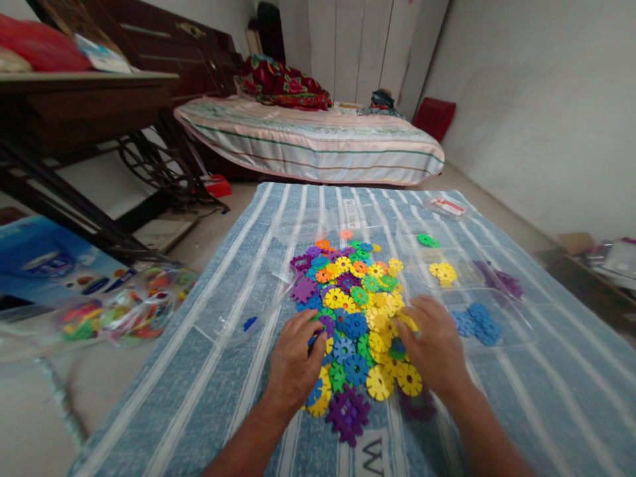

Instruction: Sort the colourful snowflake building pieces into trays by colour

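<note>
A heap of flat plastic snowflake discs (355, 311) in yellow, blue, green, purple and orange lies on a blue striped cloth (546, 397). My left hand (294, 361) rests palm down on the heap's left edge, fingers on blue and purple pieces. On the heap's right side my right hand (434, 344) lies with its fingers curled over yellow discs; whether it grips one is hidden. Clear plastic trays hold sorted pieces: blue discs (477, 322), yellow discs (443, 271), a green disc (427, 240), purple pieces (501, 279). One blue piece (250, 323) sits in a clear tray on the left.
A clear bag of mixed discs (124, 311) lies left of the cloth beside a blue box (44, 262). A treadle sewing table (84, 112) stands at left, with a bed (318, 142) behind. A white wall runs along the right, with clutter (596, 262) at its foot.
</note>
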The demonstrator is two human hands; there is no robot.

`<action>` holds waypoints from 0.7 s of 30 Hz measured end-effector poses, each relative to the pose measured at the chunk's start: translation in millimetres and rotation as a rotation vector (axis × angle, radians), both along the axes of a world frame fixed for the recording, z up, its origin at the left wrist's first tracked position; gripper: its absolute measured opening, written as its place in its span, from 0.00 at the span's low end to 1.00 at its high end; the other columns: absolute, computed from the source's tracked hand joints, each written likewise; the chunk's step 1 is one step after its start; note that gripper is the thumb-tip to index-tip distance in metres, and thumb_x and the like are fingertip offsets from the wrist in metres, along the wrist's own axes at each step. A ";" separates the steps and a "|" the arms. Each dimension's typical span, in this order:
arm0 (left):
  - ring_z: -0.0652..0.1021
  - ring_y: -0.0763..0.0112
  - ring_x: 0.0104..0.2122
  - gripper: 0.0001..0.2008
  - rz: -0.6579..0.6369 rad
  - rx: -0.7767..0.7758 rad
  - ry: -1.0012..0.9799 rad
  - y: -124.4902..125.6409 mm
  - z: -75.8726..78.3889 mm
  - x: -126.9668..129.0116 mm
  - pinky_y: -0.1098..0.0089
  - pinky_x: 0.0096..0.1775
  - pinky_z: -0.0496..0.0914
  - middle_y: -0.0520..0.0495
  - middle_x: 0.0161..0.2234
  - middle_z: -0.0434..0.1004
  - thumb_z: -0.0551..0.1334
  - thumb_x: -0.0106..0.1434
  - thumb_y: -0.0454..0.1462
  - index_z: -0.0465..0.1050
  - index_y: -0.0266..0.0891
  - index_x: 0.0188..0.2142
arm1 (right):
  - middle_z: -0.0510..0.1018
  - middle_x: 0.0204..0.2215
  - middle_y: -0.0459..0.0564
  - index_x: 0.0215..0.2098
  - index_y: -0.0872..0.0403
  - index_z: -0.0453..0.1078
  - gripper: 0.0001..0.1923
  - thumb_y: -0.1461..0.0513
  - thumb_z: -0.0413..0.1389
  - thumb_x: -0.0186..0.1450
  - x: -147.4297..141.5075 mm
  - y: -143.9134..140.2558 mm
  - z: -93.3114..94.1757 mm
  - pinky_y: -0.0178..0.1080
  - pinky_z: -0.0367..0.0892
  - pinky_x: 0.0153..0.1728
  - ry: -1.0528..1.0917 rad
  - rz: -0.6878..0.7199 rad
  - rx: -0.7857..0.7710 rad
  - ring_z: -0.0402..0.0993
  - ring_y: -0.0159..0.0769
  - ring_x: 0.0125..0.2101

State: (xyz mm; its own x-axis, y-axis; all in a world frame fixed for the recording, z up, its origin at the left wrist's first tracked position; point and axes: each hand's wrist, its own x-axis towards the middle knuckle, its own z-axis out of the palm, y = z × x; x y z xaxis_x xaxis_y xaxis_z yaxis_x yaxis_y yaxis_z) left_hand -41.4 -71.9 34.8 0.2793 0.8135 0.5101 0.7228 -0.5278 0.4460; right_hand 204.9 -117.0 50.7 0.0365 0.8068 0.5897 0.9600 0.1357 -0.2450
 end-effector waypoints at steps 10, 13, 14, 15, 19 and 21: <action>0.76 0.62 0.45 0.07 -0.015 0.039 0.023 -0.2 0.5 -0.3 0.59 0.47 0.72 0.42 0.42 0.77 0.55 0.62 0.35 0.72 0.39 0.33 | 0.74 0.40 0.55 0.31 0.54 0.69 0.07 0.58 0.56 0.62 -25.8 7.3 -7.3 0.51 0.62 0.50 -0.037 -0.020 -0.203 0.61 0.50 0.53; 0.76 0.61 0.45 0.07 -0.017 0.048 0.024 0.6 0.2 -0.5 0.59 0.47 0.72 0.42 0.42 0.77 0.55 0.63 0.36 0.72 0.39 0.33 | 0.74 0.40 0.54 0.32 0.53 0.69 0.06 0.59 0.58 0.60 -24.1 8.5 -9.8 0.50 0.61 0.50 0.006 -0.005 -0.200 0.62 0.49 0.52; 0.76 0.61 0.45 0.07 -0.017 0.048 0.025 1.0 0.0 -0.5 0.59 0.47 0.72 0.42 0.42 0.77 0.56 0.62 0.36 0.72 0.39 0.33 | 0.74 0.39 0.54 0.32 0.54 0.69 0.06 0.59 0.58 0.60 -24.0 8.8 -10.3 0.50 0.61 0.50 0.016 -0.003 -0.200 0.63 0.49 0.51; 0.76 0.61 0.45 0.07 -0.017 0.046 0.025 1.4 -0.3 -0.6 0.59 0.47 0.72 0.42 0.42 0.77 0.56 0.62 0.36 0.72 0.39 0.33 | 0.74 0.39 0.54 0.31 0.54 0.69 0.06 0.59 0.58 0.60 -24.1 9.0 -10.6 0.50 0.61 0.50 0.022 0.000 -0.198 0.63 0.48 0.50; 0.76 0.61 0.45 0.07 -0.019 0.040 0.025 2.6 -1.3 -1.2 0.59 0.48 0.72 0.42 0.42 0.77 0.56 0.62 0.36 0.72 0.39 0.33 | 0.74 0.37 0.54 0.30 0.55 0.70 0.08 0.62 0.51 0.65 -27.4 7.6 -9.3 0.49 0.61 0.49 0.001 0.012 -0.163 0.64 0.47 0.50; 0.76 0.61 0.45 0.07 -0.017 0.040 0.027 2.7 -1.7 -1.6 0.58 0.47 0.72 0.42 0.42 0.77 0.56 0.62 0.36 0.72 0.39 0.33 | 0.74 0.34 0.53 0.28 0.54 0.70 0.12 0.65 0.47 0.66 -28.7 6.7 -8.6 0.49 0.60 0.49 -0.015 0.030 -0.138 0.64 0.45 0.49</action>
State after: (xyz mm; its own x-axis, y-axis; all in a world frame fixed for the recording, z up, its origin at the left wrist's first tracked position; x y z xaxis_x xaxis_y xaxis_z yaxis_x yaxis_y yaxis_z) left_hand -43.0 -69.3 33.1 0.3065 0.7880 0.5340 0.7253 -0.5567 0.4051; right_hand 176.2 -110.3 42.1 0.0034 0.8808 0.4735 0.9598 0.1301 -0.2488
